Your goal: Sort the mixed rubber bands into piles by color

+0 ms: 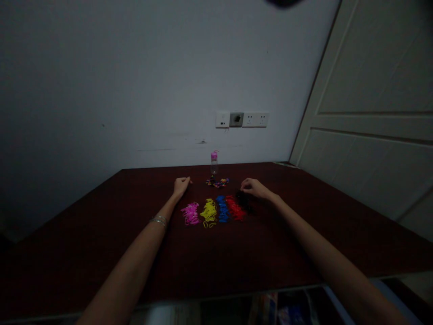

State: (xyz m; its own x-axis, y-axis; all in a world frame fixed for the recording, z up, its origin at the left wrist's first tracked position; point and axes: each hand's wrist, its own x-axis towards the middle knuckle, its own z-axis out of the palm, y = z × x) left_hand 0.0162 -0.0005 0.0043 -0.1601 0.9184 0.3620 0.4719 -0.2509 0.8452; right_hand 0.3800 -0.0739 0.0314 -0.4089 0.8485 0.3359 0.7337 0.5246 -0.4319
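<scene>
Small bands lie in colour groups on the dark red table (203, 266): pink (191, 214), yellow (209, 211), blue (222, 209), red (236, 208) and black (246, 202). My left hand (181, 186) rests closed on the table, above and left of the pink group; whether it holds anything is hidden. At the top of the black group, my right hand (253, 187) has its fingers pinched together; anything between them is too small to make out. Behind the groups, between the hands, lies a multicoloured cluster of bands (217, 183).
A clear bottle with a pink top (214, 163) stands behind the multicoloured cluster. Sockets (255, 119) are on the wall at the back. A pale panelled door (368, 122) is at the right. Below the table's front edge, an open space holds various items (291, 313).
</scene>
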